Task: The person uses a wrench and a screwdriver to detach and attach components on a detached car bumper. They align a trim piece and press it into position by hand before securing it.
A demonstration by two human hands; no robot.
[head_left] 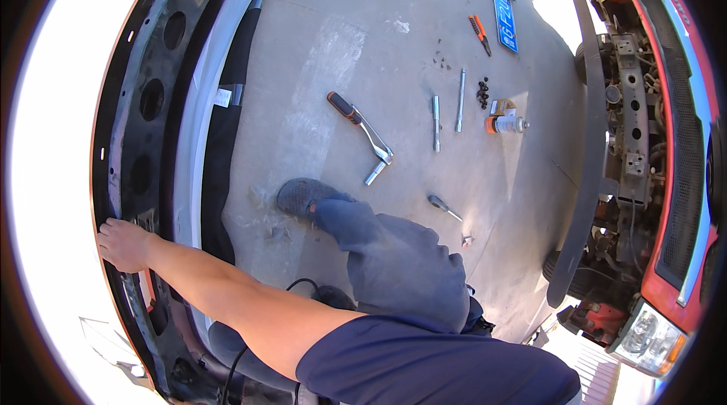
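Observation:
My right hand [125, 246] is at the far left, its arm stretched across the lower part of the view. Its fingers curl over the outer edge of a long black vehicle panel [135, 64] with round holes; the fingertips are hidden behind that edge. My left hand does not show. On the concrete beyond my foot lies a ratchet wrench [345, 108] with a black and orange handle and a silver extension on its head. Two metal bars [436, 123] lie to its right, and a screwdriver [444, 208] lies nearer to me.
Farther right are a spray can [506, 125], a small box [502, 107], a cluster of dark bolts [482, 92], orange-handled pliers [480, 34] and a blue licence plate [503, 17]. A red truck front [670, 140] with exposed metalwork stands at the right. My shoe [303, 197] rests near the ratchet.

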